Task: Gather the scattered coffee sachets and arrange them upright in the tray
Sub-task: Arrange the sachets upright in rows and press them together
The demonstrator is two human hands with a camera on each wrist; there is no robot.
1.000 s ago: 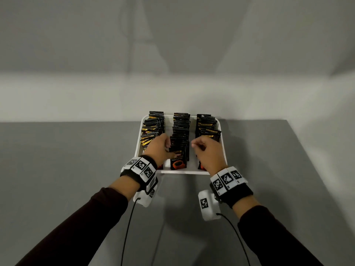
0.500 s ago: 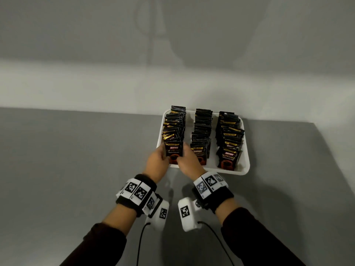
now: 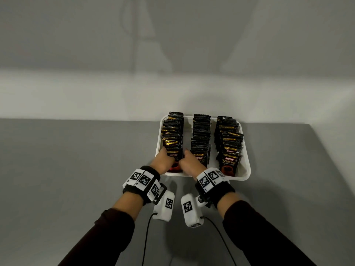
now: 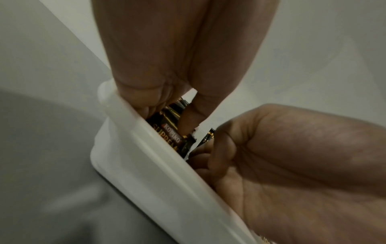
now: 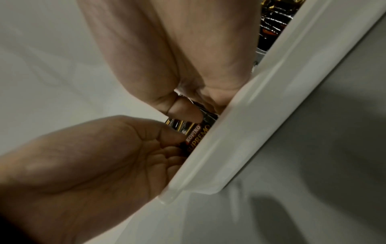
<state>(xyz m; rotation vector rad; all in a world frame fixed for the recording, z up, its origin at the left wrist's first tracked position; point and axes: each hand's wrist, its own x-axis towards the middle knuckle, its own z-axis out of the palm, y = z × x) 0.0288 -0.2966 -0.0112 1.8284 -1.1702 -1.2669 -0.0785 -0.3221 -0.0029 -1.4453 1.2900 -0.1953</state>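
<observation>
Both hands (image 3: 173,165) are now pinching the left row's front sachet (image 3: 174,154); tray (image 3: 246,169) looking nearly finished.

tray (image 3: 246,170): white plastic, smooth, faint sheen | sachets (image 3: 229,160): glossy black foil, gold and red print | surface (image 3: 76,169): matt grey, smooth | wristbands (image 3: 224,191): black cloth, white marker tiles | sleeves (image 3: 107,239): dark matt cloth

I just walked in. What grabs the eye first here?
A white tray at the far edge of a grey table, packed with three rows of black coffee sachets standing upright. Then the left hand and right hand, meeting at the front sachet of the left row and gripping its sides.
</observation>
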